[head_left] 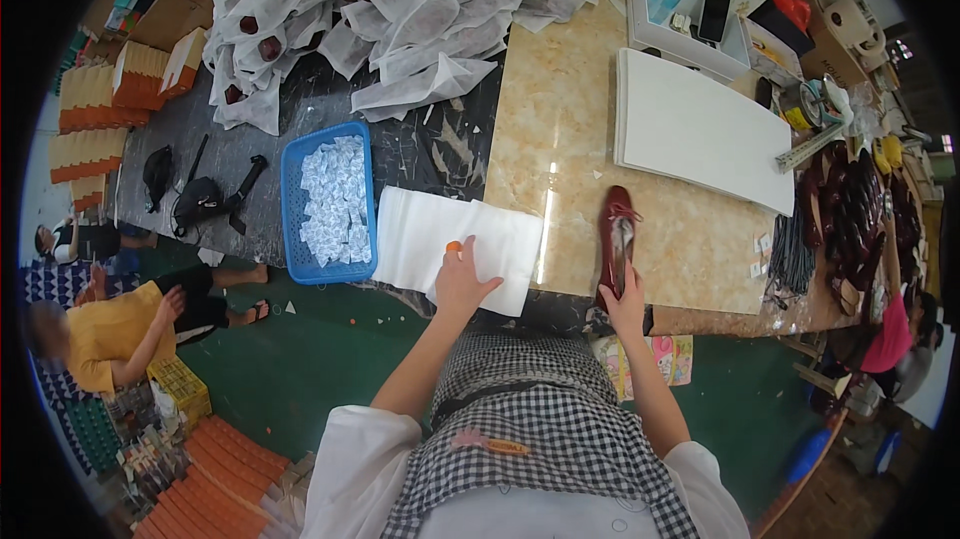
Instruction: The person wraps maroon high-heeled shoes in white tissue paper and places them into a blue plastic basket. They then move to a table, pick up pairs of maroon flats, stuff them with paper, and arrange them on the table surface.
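Observation:
My right hand (627, 305) grips the heel end of a dark red flat shoe with a bow (617, 224), which lies lengthwise on the marbled tabletop, toe pointing away from me. My left hand (465, 284) rests on a stack of thin white sheets (410, 231), its fingers spread; an orange band covers one fingertip. Whether the sheets are paper or cloth I cannot tell. Just left of them stands a blue plastic basket (289, 201) holding many small clear-and-white packets (335, 204).
White pouches (440, 19), some with dark red shoes inside, heap at the back. A white stack of sheets (690, 129) lies right, below a white tray (640, 39) with a phone. Dark red shoes (850, 209) pile far right. Black straps (200, 201) and a person in yellow (115, 334) are left.

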Demonstrator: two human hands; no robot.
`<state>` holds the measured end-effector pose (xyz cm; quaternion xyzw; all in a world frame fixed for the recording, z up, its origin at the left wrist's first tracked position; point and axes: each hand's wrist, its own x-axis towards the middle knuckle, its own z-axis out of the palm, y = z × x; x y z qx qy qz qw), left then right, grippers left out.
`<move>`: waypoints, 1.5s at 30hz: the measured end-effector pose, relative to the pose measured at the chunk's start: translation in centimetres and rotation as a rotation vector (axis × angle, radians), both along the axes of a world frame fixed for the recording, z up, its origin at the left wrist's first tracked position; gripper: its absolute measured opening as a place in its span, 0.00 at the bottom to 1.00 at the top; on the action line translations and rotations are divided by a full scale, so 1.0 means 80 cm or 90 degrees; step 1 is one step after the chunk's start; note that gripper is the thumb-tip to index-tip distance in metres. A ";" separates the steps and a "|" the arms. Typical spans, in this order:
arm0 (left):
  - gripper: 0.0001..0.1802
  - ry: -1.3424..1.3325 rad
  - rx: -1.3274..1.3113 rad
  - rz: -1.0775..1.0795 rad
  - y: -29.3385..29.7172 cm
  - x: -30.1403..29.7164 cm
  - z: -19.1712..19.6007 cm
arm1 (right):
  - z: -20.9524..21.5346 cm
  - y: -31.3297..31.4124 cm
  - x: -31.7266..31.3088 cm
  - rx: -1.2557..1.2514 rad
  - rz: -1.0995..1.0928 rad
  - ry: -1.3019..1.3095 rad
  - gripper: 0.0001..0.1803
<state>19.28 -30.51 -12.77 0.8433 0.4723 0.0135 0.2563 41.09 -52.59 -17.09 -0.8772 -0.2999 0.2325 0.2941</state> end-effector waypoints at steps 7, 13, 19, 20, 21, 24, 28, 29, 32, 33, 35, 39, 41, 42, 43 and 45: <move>0.27 -0.009 -0.036 -0.051 0.008 -0.016 -0.069 | 0.040 0.008 -0.007 -0.065 0.068 -0.143 0.39; 0.22 -0.080 -0.180 -0.075 0.023 -0.030 -0.056 | 0.084 0.036 -0.024 0.037 0.112 -0.157 0.34; 0.19 -0.046 -0.073 0.033 0.002 -0.010 -0.049 | 0.106 0.079 -0.059 0.119 0.202 -0.050 0.25; 0.18 -0.049 -0.080 0.032 0.003 -0.012 -0.053 | 0.112 0.081 -0.062 0.123 0.211 -0.060 0.24; 0.17 -0.052 -0.087 0.031 0.007 -0.016 -0.056 | 0.115 0.080 -0.062 0.123 0.213 -0.055 0.23; 0.13 -0.079 -0.103 0.063 0.012 -0.018 -0.047 | 0.117 0.071 -0.063 0.110 0.216 -0.040 0.22; 0.10 -0.098 -0.217 0.187 0.029 -0.015 -0.007 | 0.119 0.059 -0.065 0.076 0.215 -0.020 0.21; 0.09 -0.142 -0.248 0.199 0.032 -0.020 -0.009 | 0.121 0.060 -0.066 0.071 0.218 -0.013 0.21; 0.08 -0.275 -0.348 0.218 0.040 -0.040 -0.031 | 0.123 0.071 -0.078 0.084 0.252 0.010 0.19; 0.07 -0.320 -0.388 0.213 0.040 -0.048 -0.039 | 0.126 0.076 -0.083 0.089 0.266 0.026 0.19; 0.07 -0.334 -0.361 0.173 0.040 -0.050 -0.038 | 0.134 0.086 -0.091 0.096 0.290 0.053 0.19; 0.12 -0.197 -0.149 0.093 0.028 -0.033 -0.013 | 0.133 0.089 -0.098 0.097 0.320 0.060 0.18; 0.15 -0.112 -0.097 0.091 0.020 -0.031 -0.017 | 0.132 0.086 -0.100 0.088 0.335 0.065 0.18; 0.16 -0.063 -0.085 0.090 0.017 -0.033 -0.037 | 0.132 0.085 -0.100 0.083 0.342 0.067 0.18; 0.17 -0.015 -0.075 0.086 0.014 -0.030 -0.046 | 0.132 0.082 -0.098 0.074 0.346 0.064 0.18; 0.15 -0.051 -0.102 0.088 0.015 -0.034 -0.060 | 0.133 0.077 -0.095 0.057 0.352 0.056 0.18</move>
